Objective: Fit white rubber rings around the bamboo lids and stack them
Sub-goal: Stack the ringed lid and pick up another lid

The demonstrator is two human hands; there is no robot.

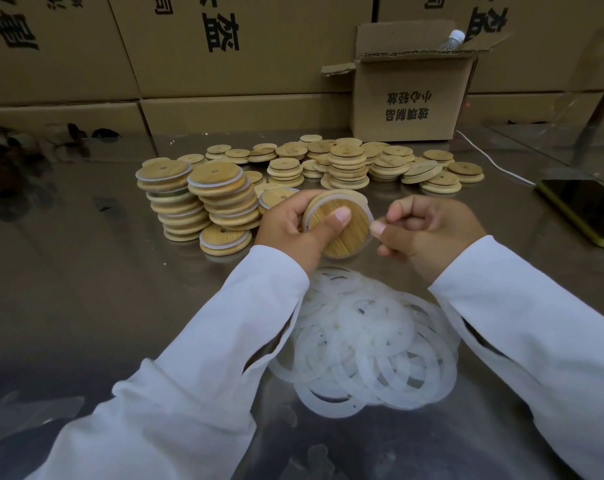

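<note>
— How is this fitting best done?
— The left hand [293, 230] is wrapped round the bamboo lid [342, 233], with the thumb pressed flat on its face and the fingers curled behind. The white rubber ring [369, 213] appears to be pinched at the lid's three o'clock edge by the right hand [428, 233], whose fingers are curled in. The ring should be stretched evenly and worked round the rim while the lid is turned bit by bit, so that no twist is left
— Where should it be put afterwards?
— The ringed stacks [203, 199] at ten o'clock of the lid are judged the place. Bare lids [349, 164] are heaped at twelve, and loose rings [369, 348] at six
— What is held in the containers?
— In the open carton [411, 98] at one o'clock only a clear bottle [453, 39] can be seen, and the rest is hidden
</note>
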